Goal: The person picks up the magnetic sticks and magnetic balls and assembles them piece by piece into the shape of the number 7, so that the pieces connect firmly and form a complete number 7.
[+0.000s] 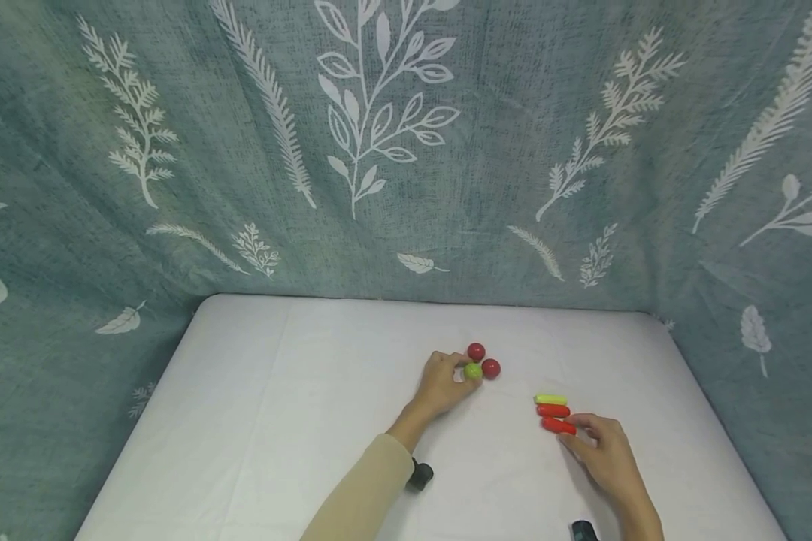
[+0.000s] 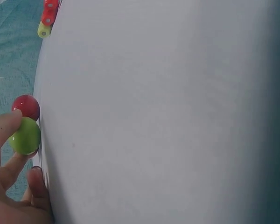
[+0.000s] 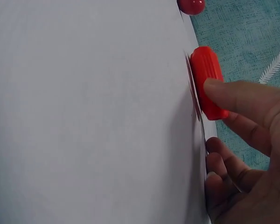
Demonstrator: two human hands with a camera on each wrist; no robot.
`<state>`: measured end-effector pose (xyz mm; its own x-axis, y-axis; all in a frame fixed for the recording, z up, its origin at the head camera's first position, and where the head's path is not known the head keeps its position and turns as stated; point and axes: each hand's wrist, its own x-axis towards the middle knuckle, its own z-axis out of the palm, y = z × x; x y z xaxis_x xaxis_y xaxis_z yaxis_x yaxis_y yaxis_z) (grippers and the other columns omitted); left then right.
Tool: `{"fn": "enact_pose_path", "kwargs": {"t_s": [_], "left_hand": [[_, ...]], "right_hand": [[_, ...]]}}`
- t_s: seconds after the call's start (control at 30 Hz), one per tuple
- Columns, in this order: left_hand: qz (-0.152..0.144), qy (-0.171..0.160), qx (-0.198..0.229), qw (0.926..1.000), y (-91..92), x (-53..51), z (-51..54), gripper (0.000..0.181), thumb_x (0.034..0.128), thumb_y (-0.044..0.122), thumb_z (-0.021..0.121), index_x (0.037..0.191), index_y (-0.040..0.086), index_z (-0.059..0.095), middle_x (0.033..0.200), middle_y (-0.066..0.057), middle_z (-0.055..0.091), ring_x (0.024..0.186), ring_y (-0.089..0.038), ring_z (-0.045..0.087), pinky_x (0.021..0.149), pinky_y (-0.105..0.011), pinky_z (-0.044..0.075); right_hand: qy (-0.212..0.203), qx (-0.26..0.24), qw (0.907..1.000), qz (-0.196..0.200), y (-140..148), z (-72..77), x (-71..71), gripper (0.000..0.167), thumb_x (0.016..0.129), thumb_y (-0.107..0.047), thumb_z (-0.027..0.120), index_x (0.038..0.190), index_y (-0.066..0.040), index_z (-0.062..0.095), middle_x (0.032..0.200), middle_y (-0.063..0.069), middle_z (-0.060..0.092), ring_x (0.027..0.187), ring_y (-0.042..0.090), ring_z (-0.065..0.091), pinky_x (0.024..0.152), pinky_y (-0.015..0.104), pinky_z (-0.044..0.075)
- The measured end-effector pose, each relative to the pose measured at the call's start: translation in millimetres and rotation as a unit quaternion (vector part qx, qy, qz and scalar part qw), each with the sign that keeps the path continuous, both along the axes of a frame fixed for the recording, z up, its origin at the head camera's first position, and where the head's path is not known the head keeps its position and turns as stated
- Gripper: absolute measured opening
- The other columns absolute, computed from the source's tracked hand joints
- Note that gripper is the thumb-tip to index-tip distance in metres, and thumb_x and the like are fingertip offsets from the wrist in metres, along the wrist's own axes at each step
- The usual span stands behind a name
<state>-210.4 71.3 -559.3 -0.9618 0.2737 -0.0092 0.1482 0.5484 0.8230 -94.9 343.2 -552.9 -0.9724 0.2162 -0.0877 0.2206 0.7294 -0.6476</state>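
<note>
Pinched, presumably against rolling: green ball [image 1: 473, 371] in left hand [image 1: 441, 382], beside red balls [image 1: 491, 369]; red ribbed cylinder [image 1: 556, 425] in right hand [image 1: 605, 453].

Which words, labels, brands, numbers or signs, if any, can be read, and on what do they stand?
None can be read.
The green ball, red balls, red sticks and yellow stick show no readable lettering.
The cloth backdrop bears only leaf patterns.
Any marking on the dark object at the bottom is too small to read.
</note>
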Motion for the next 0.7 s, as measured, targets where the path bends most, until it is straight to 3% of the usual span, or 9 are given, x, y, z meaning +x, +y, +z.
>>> {"fn": "enact_pose_path", "kwargs": {"t_s": [0.13,0.3,0.43,0.7], "left_hand": [[0.006,0.003,0.009,0.9999,-2.5,1.6,2.2,0.043,0.0888,0.032,0.075,0.126,0.011,0.068,0.103,-0.001,0.053,0.09,-0.011,0.048,0.079,-0.03,0.044],[0.009,0.007,0.027,0.9996,-12.5,6.1,8.3,0.042,0.0881,0.032,0.076,0.124,0.011,0.068,0.1,-0.004,0.058,0.085,-0.012,0.05,0.075,-0.031,0.046],[0.018,-0.005,0.04,0.999,-26.1,10.1,15.1,0.042,0.0883,0.033,0.076,0.125,0.015,0.068,0.102,-0.002,0.06,0.086,-0.011,0.055,0.074,-0.03,0.049],[0.025,-0.005,0.052,0.9983,-59.9,20.4,24.5,0.042,0.0881,0.035,0.076,0.126,0.018,0.067,0.105,0.001,0.062,0.093,-0.013,0.061,0.077,-0.033,0.051]], "right_hand": [[-0.02,0.001,0.9998,0.0,0.5,5.1,0.6,0.039,0.09,-0.019,0.075,0.122,0.0,0.065,0.129,0.028,0.05,0.115,0.045,0.049,0.092,0.064,0.042],[-0.019,-0.005,0.9998,0.007,-4.0,13.4,3.4,0.038,0.091,-0.022,0.074,0.123,-0.003,0.064,0.127,0.025,0.05,0.109,0.039,0.053,0.083,0.054,0.046],[-0.005,-0.015,0.9997,0.017,-12.6,21.3,4.0,0.037,0.09,-0.025,0.075,0.12,-0.006,0.065,0.126,0.022,0.053,0.106,0.036,0.055,0.077,0.046,0.048],[0.043,-0.039,0.9965,0.061,-32.8,30.1,-3.2,0.034,0.091,-0.024,0.076,0.121,-0.012,0.067,0.123,0.012,0.061,0.102,0.027,0.058,0.081,0.039,0.047]]}}
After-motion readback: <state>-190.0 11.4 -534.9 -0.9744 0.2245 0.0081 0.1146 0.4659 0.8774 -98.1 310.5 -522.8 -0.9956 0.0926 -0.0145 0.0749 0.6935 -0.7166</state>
